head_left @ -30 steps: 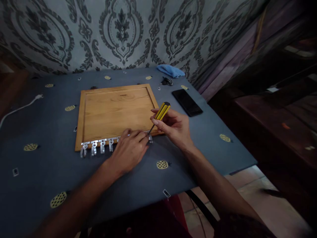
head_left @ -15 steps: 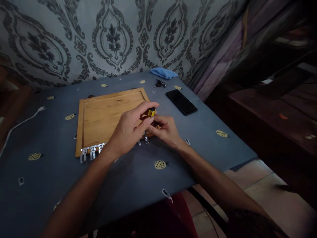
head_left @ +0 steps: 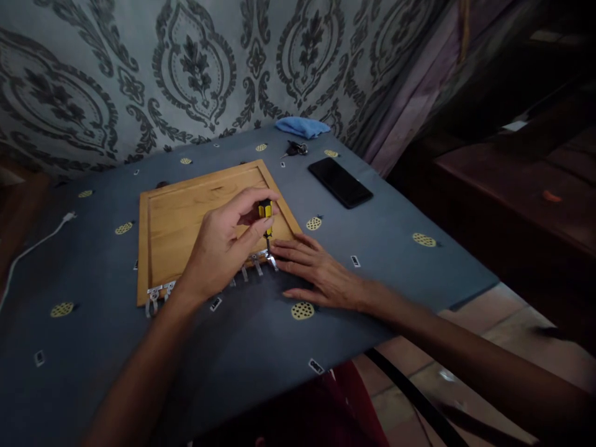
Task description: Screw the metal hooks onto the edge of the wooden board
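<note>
My left hand (head_left: 223, 239) grips a yellow and black screwdriver (head_left: 265, 214) by its handle. The shaft points down, its tip at the rightmost metal hook (head_left: 272, 260) on the near edge of a framed wooden board (head_left: 200, 214). My right hand (head_left: 321, 270) lies flat with its fingers stretched out, the fingertips beside that hook and the board's near right corner. Several silver hooks line this edge, the left ones (head_left: 153, 298) partly behind my left wrist. Any screw under the tip is too small to make out.
A black phone (head_left: 339, 181) lies right of the board on the blue tablecloth (head_left: 261, 360). Keys (head_left: 295, 149) and a folded blue cloth (head_left: 302, 126) sit further back. A white cable (head_left: 37, 233) runs along the left side. Behind the table hangs patterned fabric (head_left: 251, 68).
My right hand has let go near the screwdriver and now lies flat at the board's corner. The screwdriver has come upright and lower, with its tip on the hook.
</note>
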`<state>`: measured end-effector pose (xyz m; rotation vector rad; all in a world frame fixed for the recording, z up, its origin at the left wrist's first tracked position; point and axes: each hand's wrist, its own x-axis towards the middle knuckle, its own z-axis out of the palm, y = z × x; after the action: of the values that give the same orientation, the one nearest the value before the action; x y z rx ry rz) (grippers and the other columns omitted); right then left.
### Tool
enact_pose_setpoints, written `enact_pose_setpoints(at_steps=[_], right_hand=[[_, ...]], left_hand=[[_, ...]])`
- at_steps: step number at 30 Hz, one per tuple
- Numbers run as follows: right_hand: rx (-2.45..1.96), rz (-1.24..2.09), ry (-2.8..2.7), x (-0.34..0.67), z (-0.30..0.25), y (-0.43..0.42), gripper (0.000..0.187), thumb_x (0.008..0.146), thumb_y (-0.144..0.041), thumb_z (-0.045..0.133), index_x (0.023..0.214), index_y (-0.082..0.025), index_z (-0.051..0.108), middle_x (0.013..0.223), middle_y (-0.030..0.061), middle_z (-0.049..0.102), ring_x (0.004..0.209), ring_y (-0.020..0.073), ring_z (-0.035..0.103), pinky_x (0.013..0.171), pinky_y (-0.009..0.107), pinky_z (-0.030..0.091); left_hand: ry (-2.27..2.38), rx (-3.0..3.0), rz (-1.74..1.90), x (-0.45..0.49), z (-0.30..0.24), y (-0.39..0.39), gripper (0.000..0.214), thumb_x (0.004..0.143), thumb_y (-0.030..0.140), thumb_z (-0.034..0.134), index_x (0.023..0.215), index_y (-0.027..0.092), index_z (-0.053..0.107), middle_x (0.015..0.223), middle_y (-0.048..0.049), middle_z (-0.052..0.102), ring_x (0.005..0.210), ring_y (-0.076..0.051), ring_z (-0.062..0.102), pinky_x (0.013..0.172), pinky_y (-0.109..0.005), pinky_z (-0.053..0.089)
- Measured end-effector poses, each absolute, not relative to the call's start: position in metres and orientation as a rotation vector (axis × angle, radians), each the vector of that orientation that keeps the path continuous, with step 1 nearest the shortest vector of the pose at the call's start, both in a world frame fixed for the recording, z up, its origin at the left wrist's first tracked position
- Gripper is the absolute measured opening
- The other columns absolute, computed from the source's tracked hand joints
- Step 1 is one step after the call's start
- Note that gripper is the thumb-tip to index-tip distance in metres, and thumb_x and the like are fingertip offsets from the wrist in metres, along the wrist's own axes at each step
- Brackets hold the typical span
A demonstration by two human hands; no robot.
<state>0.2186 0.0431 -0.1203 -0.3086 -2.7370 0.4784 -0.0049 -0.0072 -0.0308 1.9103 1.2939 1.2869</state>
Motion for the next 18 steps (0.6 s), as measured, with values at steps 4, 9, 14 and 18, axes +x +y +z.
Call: enact_pose_setpoints(at_steps=[4,9,14,18], right_hand=[[-0.317,0.436,-2.784,0.212,-0.120,0.042,0.050,0.101,-0.045,0.054,0.140,-0.013,0.058,0.152,0.0161,0.052,0.149,0.0303,0.040,0.124,0.062,0.022],[-0.334,0.445,-2.762,0.212,-0.123,0.043,0.052,0.103,-0.046,0.051,0.144,-0.015,0.053,0.152,0.0149,0.053,0.147,0.0279,0.042,0.125,0.059,0.022],[-0.340,0.464,-2.731,0.212,-0.126,0.043,0.050,0.103,-0.045,0.051,0.143,-0.016,0.055,0.149,0.0140,0.056,0.146,0.0275,0.044,0.124,0.058,0.023],[-0.326,0.451,-2.720,0.211,-0.126,0.043,0.050,0.102,-0.046,0.052,0.143,-0.016,0.055,0.148,0.0143,0.057,0.145,0.0280,0.045,0.123,0.059,0.025]], left_hand=[[1.349,1.935,1.281,-0.005,-0.030,-0.009,0.025,0.094,0.018,0.061,0.118,0.020,0.066,0.107,-0.0019,0.072,0.097,-0.013,0.069,0.087,-0.024,0.054],[1.396,1.978,1.271,-0.003,-0.030,-0.010,0.026,0.094,0.017,0.061,0.119,0.019,0.066,0.108,-0.0021,0.073,0.095,-0.012,0.070,0.087,-0.024,0.055],[1.479,2.014,1.364,0.003,-0.032,-0.010,0.021,0.089,0.014,0.067,0.109,0.019,0.068,0.093,0.0025,0.071,0.079,-0.007,0.066,0.078,-0.019,0.055],[1.551,1.984,1.457,0.007,-0.035,-0.009,0.017,0.084,0.016,0.074,0.098,0.018,0.065,0.079,0.0054,0.064,0.069,-0.006,0.062,0.067,-0.016,0.053]])
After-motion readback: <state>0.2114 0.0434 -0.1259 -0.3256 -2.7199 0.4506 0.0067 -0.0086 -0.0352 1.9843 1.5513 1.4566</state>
